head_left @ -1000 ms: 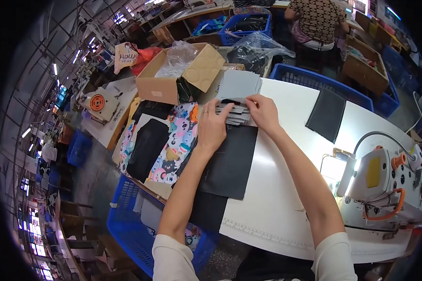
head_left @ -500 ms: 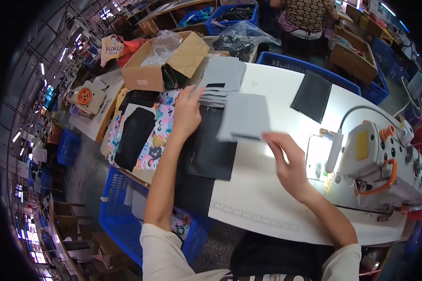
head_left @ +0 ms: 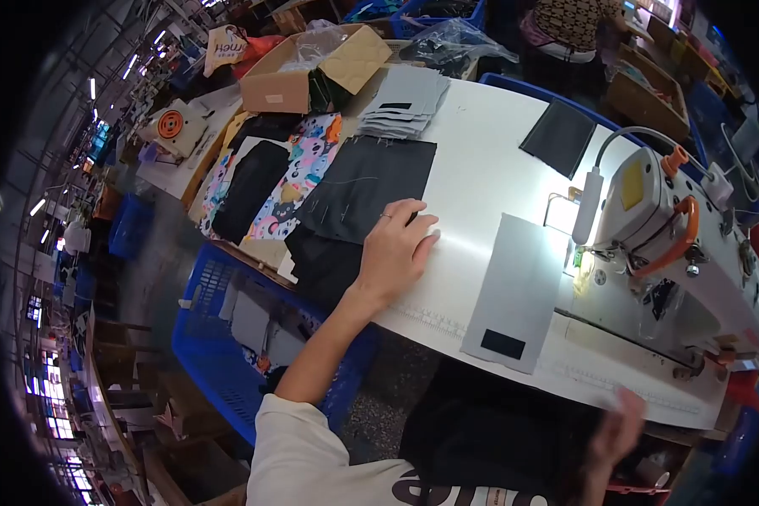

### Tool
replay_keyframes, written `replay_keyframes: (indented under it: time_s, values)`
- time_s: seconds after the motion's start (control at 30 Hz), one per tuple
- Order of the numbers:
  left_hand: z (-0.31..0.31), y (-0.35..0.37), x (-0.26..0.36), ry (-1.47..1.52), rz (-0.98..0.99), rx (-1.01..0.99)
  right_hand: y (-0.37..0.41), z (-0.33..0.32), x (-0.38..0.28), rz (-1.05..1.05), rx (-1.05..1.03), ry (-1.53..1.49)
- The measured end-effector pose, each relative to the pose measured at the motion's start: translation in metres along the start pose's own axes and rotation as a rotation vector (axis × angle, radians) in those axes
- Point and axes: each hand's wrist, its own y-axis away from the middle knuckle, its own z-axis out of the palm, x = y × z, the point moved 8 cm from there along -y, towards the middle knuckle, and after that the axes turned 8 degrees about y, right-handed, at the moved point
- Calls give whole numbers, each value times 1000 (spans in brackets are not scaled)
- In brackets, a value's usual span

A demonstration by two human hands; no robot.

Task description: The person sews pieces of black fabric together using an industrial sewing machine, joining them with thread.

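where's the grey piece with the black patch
In the head view, the grey piece lies flat on the table between the left hand and the sewing machine.

Busy workshop, white rounded worktable (head_left: 489,152), blue plastic crate (head_left: 198,337) on grey concrete floor (head_left: 156,274), open brown cardboard box (head_left: 291,83), fluorescent strip lights (head_left: 93,88) far left
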Motion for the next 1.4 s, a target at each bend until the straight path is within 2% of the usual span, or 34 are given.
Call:
replay_keyframes:
  time_s: [0.03, 0.07, 0.1, 0.13, 0.17, 0.2, 0.27, 0.3, 0.33, 0.43, 0.53, 0.63, 0.7, 0.77, 0.87, 0.97, 1.03, 1.1, 1.17, 1.23, 1.27, 1.3, 1.33, 1.37, 1.4]
  values:
    - [1, 2, 2, 8, -4, 16, 32, -37, 52, 109, 129, 119]
    - [3, 7, 5, 6, -15, 15, 70, -81, 106, 424, 341, 296]
    - [8, 13, 11, 15, 0, -1, 169, -109, 209, 940, 430, 104]
    - [12, 18, 18, 23, 19, -17, 166, -145, 169, 923, 619, 534]
    - [17, 21, 24, 33, 43, -36, 236, -156, 223, 925, 612, 537]
    - [22, 22, 28, 34, 41, -43, 353, -172, 300, 1235, 449, 752]
    - [34, 20, 37, 81, 33, -51, 580, -152, 442, 1593, -173, 852]
    - [38, 23, 42, 101, 24, -60, 593, -146, 423, 1637, -445, 868]
    - [42, 24, 46, 99, 20, -66, 586, -131, 400, 1629, -591, 814]
    - [50, 25, 59, 126, 16, -90, 567, -96, 371, 1559, -751, 712]
    - [47, 29, 65, 109, 31, -78, 548, -81, 367, 1493, -780, 660]
    - [49, 30, 72, 110, 71, -80, 533, -93, 380, 1454, -743, 644]
    - [49, 30, 74, 112, 98, -86, 557, -112, 402, 1475, -601, 633]
    - [52, 30, 75, 98, 85, -83, 564, -133, 392, 1557, -211, 504]
    - [61, 29, 87, 124, 117, -137, 461, -150, 311, 1559, -208, 626]
    - [72, 34, 100, 139, 142, -193, 504, -193, 337, 1518, -267, 751]
    - [84, 43, 110, 168, 165, -265, 506, -213, 340, 1488, -300, 817]
    - [81, 53, 119, 161, 158, -293, 502, -261, 325, 1556, 193, 865]
    - [78, 61, 129, 134, 141, -341, 454, -280, 313, 960, 513, 832]
    - [74, 64, 139, 132, 163, -360, 333, -243, 259, 597, 144, 1190]
    - [73, 64, 144, 121, 184, -376, 274, -209, 234, 853, 190, 533]
    - [74, 62, 150, 113, 209, -393, 221, -171, 201, 1122, 377, -39]
    - [76, 60, 157, 129, 225, -405, 152, -123, 149, 877, 191, -176]
    - [77, 57, 163, 212, 194, -411, 102, -79, 94, 1044, 131, -400]
    - [79, 54, 167, 291, 158, -413, 69, -41, 62, 917, 19, -576]
